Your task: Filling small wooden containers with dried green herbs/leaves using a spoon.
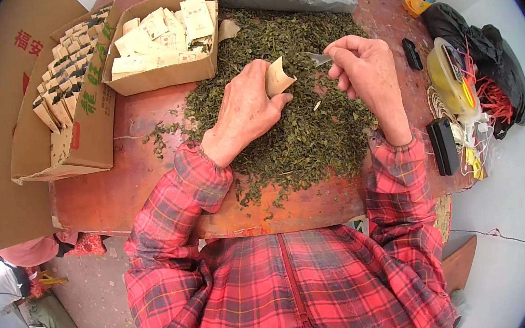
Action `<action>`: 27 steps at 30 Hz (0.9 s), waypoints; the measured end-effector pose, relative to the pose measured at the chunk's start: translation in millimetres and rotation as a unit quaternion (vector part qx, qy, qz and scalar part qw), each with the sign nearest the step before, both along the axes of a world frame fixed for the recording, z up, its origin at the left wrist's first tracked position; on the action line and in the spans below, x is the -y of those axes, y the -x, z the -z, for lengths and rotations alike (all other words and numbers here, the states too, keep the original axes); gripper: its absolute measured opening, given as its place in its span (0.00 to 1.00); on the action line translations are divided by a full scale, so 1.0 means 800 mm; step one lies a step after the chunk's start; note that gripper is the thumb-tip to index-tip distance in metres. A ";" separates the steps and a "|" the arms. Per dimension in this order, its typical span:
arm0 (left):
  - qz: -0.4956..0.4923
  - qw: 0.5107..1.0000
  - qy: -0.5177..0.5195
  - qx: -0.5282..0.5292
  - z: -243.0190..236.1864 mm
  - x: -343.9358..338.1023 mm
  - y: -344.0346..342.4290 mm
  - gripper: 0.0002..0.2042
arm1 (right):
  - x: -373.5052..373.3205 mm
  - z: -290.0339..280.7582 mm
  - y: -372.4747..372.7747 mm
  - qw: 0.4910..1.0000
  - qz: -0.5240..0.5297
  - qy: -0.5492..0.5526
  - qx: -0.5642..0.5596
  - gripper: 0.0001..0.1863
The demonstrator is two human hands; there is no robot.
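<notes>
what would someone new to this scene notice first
Probably the heap of dark green leaves across the middle of the red table. Over it, the left hand holds an open paper packet and the right hand a small clear tool. Two cardboard boxes of packets stand at upper left.

Over green leaves (312, 141), the hands (245, 104) (369, 69) hold a paper packet (277, 78) (left) and a clear utensil (320, 59) (right).

The left hand (247, 103) hides part of the paper packet (278, 77).

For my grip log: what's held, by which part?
Left hand: tan paper packet, by its left side; right hand: clear plastic piece, by its right end.
</notes>
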State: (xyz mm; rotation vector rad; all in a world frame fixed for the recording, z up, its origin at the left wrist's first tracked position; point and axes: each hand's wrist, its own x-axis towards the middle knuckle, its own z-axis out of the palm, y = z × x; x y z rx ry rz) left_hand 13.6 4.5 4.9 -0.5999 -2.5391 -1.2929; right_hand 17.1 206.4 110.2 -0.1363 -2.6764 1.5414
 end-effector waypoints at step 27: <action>-0.004 1.000 -0.023 -0.004 -0.005 -0.001 -0.006 0.19 | 0.039 0.023 -0.028 0.849 -0.184 -0.353 -0.348 0.13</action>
